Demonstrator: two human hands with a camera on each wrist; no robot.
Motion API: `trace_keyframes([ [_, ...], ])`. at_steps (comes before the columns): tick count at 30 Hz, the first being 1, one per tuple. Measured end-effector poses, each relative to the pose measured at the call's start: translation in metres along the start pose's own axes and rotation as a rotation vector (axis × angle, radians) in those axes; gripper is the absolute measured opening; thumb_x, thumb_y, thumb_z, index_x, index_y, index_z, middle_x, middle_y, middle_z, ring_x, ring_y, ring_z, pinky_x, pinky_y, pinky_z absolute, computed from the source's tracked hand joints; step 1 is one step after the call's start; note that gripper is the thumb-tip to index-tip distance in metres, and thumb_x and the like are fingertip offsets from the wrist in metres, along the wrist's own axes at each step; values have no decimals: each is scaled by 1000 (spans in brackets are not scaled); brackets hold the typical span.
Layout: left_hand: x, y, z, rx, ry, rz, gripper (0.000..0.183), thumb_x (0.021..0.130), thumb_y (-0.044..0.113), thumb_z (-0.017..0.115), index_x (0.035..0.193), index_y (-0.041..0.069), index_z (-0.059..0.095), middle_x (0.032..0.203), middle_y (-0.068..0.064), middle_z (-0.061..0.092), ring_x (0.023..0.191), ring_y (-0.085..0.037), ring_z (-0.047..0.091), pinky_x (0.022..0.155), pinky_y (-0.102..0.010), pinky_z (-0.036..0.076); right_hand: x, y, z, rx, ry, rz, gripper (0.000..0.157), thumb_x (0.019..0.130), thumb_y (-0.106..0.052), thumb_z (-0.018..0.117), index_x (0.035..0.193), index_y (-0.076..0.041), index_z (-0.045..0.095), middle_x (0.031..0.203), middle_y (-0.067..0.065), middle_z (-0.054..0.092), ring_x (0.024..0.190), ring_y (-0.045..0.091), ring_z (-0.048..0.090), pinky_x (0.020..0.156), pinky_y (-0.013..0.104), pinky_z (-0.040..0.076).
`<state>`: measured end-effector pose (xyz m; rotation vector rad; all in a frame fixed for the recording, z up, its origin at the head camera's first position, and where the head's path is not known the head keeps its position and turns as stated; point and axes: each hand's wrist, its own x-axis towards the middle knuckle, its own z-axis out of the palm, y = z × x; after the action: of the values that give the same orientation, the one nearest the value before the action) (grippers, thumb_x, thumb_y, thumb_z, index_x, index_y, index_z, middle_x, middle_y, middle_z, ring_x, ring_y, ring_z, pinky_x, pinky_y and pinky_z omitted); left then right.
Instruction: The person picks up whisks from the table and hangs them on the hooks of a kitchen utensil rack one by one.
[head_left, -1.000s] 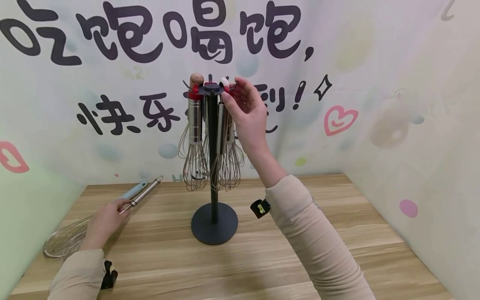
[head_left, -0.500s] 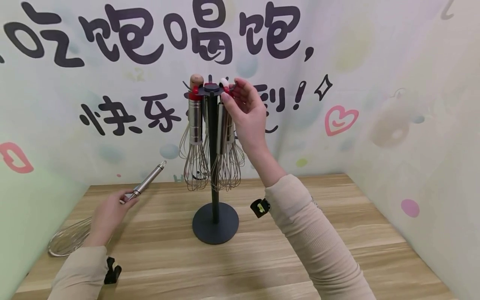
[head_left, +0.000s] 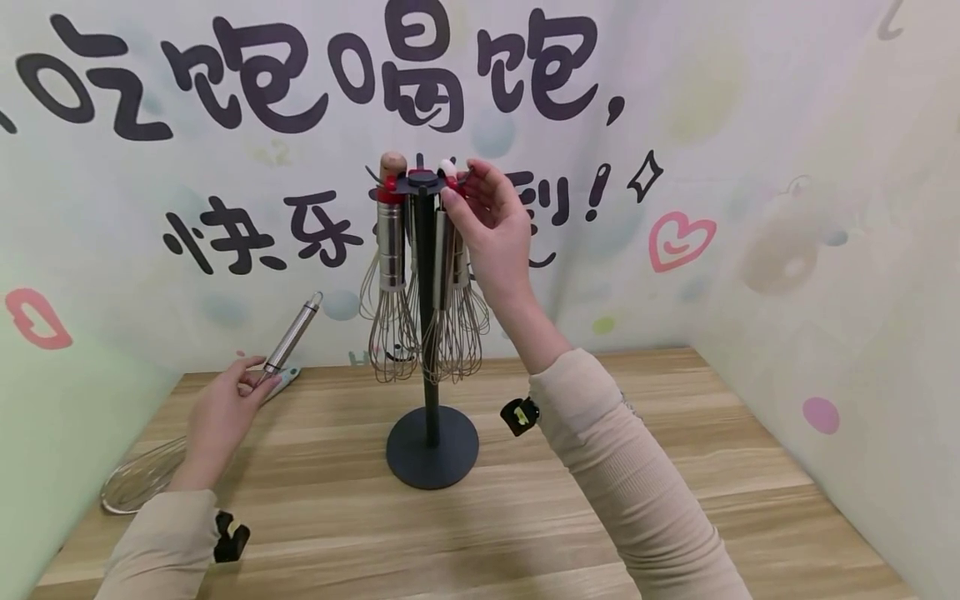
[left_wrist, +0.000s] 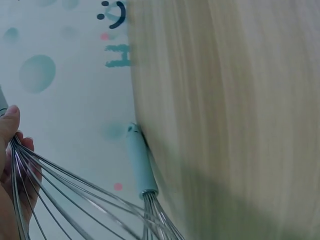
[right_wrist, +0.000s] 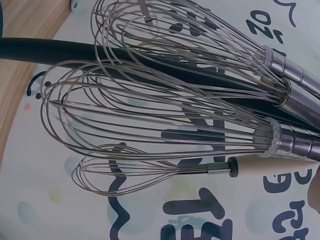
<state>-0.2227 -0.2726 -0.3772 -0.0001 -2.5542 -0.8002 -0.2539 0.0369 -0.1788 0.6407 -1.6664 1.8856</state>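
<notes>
In my left hand [head_left: 225, 417] is a whisk with a shiny metal handle [head_left: 294, 335], pinched where the wires meet the handle, which slants up and right. Its wires [left_wrist: 65, 187] fan out below the fingers in the left wrist view. A whisk with a light blue handle [left_wrist: 141, 162] lies on the table behind that hand. My right hand [head_left: 498, 242] is raised to the top of a black whisk stand [head_left: 429, 333], thumb and fingers curled around a hook at its right side. Several whisks hang there, one with a metal handle and red collar [head_left: 390, 237].
The stand's round base [head_left: 432, 450] rests mid-table on the wood-grain tabletop [head_left: 540, 508]. A printed wall [head_left: 600, 283] rises right behind the table. In the right wrist view a pale-handled whisk [right_wrist: 270, 166] hangs beside the metal-handled ones.
My left hand has lifted the metal-handled whisk off the table and tilted its handle more upright, moving slightly up and right. The right hand has stayed at the stand's top.
</notes>
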Motion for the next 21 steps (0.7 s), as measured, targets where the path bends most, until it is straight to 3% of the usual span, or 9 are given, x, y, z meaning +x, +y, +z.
trace_keyframes([
  [6, 2, 11, -2, -21, 69, 3, 36, 93, 23, 61, 123, 4, 55, 90, -17, 69, 64, -4, 56, 55, -26, 39, 1, 1, 0, 11, 1, 1, 43, 88, -2, 64, 129, 4, 51, 116, 16, 59, 101, 11, 57, 96, 23, 48],
  [13, 5, 25, -3, -59, 135, 5, 33, 94, 24, 61, 122, 8, 57, 92, -15, 68, 65, 15, 42, 55, -23, 39, 1, 1, 0, 4, -1, 2, 43, 88, -3, 64, 128, 3, 50, 116, 15, 59, 100, 10, 57, 95, 22, 48],
  [21, 8, 44, -5, -159, 218, 35, 32, 91, 21, 66, 119, 8, 61, 90, -15, 68, 64, 27, 36, 56, -6, 33, 1, 1, 0, -2, -4, 3, 43, 89, -4, 64, 128, 3, 49, 114, 13, 58, 99, 9, 55, 93, 20, 48],
])
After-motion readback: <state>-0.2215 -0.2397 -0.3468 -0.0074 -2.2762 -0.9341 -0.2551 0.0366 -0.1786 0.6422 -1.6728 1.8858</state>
